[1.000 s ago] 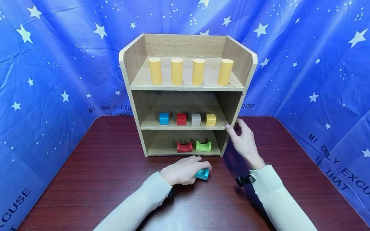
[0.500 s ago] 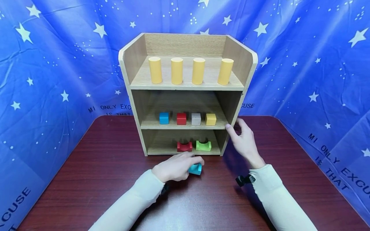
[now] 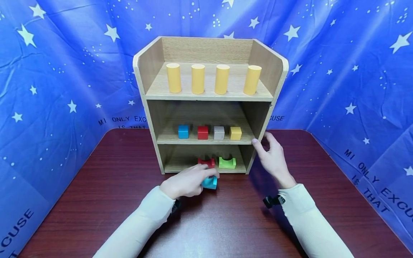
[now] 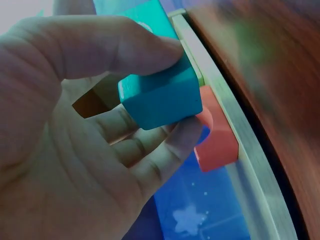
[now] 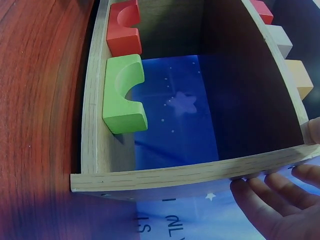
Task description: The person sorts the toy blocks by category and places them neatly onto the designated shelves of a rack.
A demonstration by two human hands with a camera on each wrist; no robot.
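Note:
Between its thumb and fingers my left hand (image 3: 188, 180) pinches a blue arch block (image 3: 209, 182), held just in front of the bottom shelf. In the left wrist view the thumb presses on one side of that block (image 4: 162, 97). A red arch block (image 3: 208, 163) sits on the bottom shelf, partly behind my left fingers, and a green arch block (image 3: 227, 163) stands to its right. My right hand (image 3: 272, 159) grips the right side panel of the wooden shelf unit (image 3: 206, 97), thumb at the front edge and fingers outside.
The middle shelf holds a blue cube (image 3: 183, 132), a red cube (image 3: 202, 133), a grey cube (image 3: 218, 133) and a yellow cube (image 3: 235, 133). Several yellow cylinders (image 3: 198, 79) stand on the top shelf. The unit rests on a dark wooden table (image 3: 84, 186) before a blue star-patterned curtain (image 3: 64, 71).
My left hand has moved left and toward the bottom shelf, carrying the blue arch block. The right hand keeps its place on the side panel.

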